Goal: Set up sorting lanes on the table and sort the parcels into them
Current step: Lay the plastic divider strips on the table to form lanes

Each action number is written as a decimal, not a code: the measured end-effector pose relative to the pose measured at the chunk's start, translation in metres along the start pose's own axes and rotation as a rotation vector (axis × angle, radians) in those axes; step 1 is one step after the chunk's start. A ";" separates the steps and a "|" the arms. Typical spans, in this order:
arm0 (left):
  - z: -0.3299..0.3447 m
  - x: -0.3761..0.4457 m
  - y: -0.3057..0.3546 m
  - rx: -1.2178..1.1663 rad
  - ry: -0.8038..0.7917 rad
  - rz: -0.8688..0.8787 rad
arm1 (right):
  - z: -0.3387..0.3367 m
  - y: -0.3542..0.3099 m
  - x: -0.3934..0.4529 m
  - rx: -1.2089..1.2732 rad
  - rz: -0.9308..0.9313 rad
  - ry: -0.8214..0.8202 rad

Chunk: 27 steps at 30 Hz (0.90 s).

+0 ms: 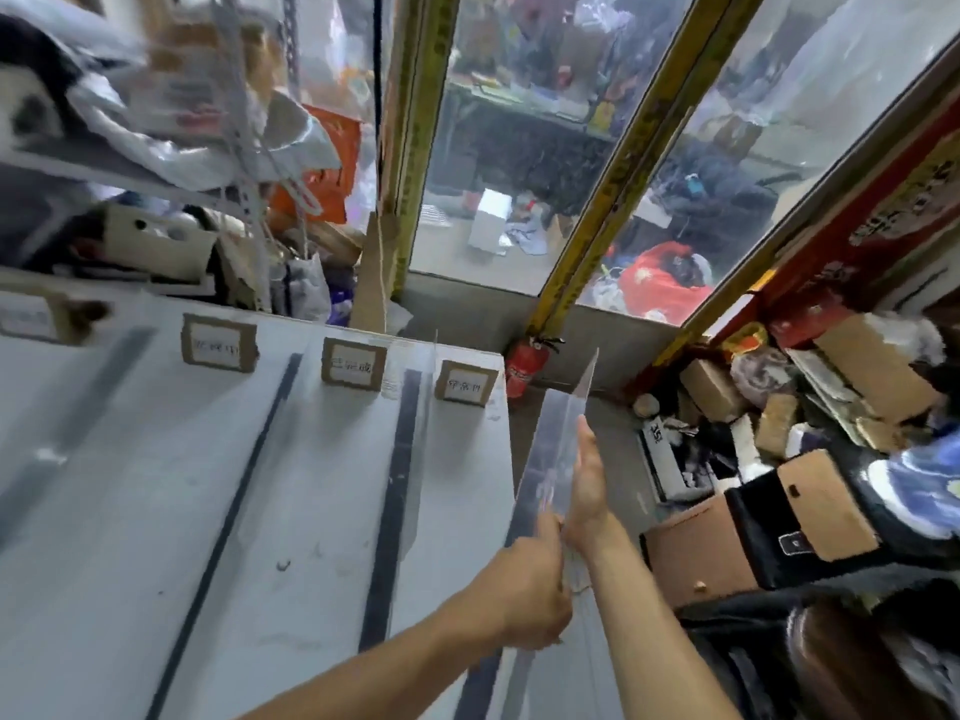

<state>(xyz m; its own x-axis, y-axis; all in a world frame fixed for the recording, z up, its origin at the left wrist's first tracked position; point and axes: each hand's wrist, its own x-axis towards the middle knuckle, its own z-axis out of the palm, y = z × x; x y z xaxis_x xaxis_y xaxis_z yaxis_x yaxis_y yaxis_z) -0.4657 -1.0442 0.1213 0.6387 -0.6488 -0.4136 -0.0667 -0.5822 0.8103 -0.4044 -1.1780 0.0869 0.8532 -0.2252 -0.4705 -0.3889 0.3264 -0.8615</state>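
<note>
A long clear acrylic divider [558, 433] stands on edge along the right side of the white table [130, 511]. My left hand [530, 589] grips its near end and my right hand [589, 480] holds its right face farther along. Dark lane strips [392, 511] run across the table towards me, another strip [244, 491] to the left. Cardboard lane labels [353, 363] stand at the far edge, one more label [465, 389] nearest the divider. A second clear divider [423, 407] stands on the table by the right strip. No parcel lies on the table.
A heap of cardboard boxes and parcels [769, 517] fills the floor to the right. A red fire extinguisher [524, 366] stands by the glass wall. Metal shelves with bags [171, 122] rise at the back left.
</note>
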 end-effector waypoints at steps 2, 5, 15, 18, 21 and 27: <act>0.001 0.021 -0.003 -0.001 0.046 -0.072 | -0.004 -0.001 0.029 0.052 0.052 -0.045; 0.006 0.043 -0.006 -0.035 0.105 -0.171 | -0.008 0.005 0.059 0.046 0.140 -0.090; 0.039 0.105 -0.014 -0.260 0.308 -0.370 | -0.024 0.035 0.137 -0.041 0.381 -0.127; 0.045 0.117 -0.016 -0.288 0.341 -0.388 | -0.031 0.051 0.168 -0.057 0.342 -0.098; 0.051 0.124 -0.019 -0.318 0.368 -0.413 | -0.039 0.063 0.188 -0.109 0.303 -0.121; 0.062 0.131 -0.028 -0.349 0.399 -0.442 | -0.074 0.110 0.267 -0.020 0.224 -0.144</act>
<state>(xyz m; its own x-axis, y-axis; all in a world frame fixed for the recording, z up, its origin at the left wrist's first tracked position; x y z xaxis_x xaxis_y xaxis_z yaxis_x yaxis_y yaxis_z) -0.4280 -1.1432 0.0181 0.7869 -0.1181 -0.6057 0.4727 -0.5157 0.7146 -0.2454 -1.2697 -0.1476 0.7848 -0.0161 -0.6195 -0.5794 0.3354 -0.7428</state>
